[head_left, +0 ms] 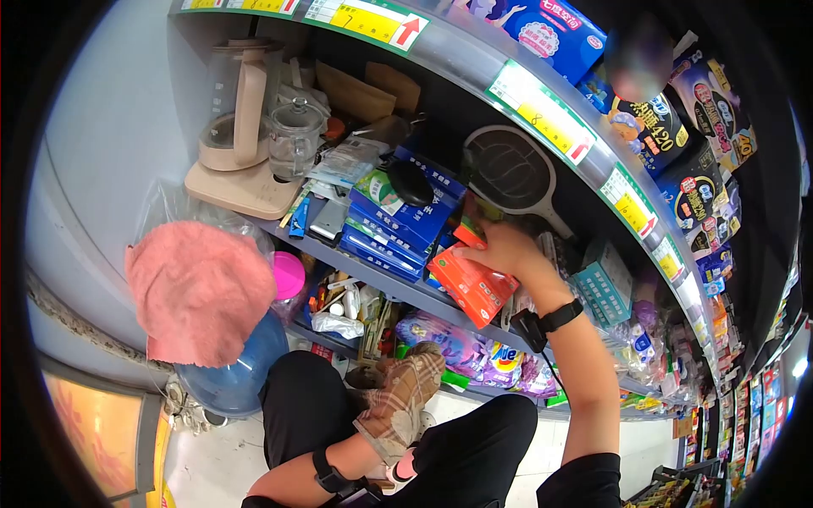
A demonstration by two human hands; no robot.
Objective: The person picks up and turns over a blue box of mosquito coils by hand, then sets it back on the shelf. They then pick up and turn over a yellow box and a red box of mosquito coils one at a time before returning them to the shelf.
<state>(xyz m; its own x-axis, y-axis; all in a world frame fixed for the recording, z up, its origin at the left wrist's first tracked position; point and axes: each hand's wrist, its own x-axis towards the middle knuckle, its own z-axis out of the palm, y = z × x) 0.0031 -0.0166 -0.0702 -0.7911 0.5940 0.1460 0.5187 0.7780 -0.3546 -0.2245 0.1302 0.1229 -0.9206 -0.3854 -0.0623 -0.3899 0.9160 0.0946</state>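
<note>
My right hand point(501, 252) reaches onto the shelf, closed on a red-orange box point(476, 288) that tilts over the shelf edge. The thumb lies along the box's top, and the other fingers are partly hidden behind it. To its left is a stack of blue boxes point(398, 216) with a dark rounded object on top. A black electric mosquito swatter point(511, 169) leans behind the hand. Low between my knees, my left hand is covered by a brown plaid cloth or glove point(402, 394), which hides the fingers.
At the shelf's left end, a glass kettle point(233, 110) and a small glass teapot point(294, 135) stand on a beige base point(241, 190). A pink cloth point(203, 292) covers a blue water jug point(241, 368). A teal box point(605, 284) stands right; price tags point(542, 110) line the upper shelf.
</note>
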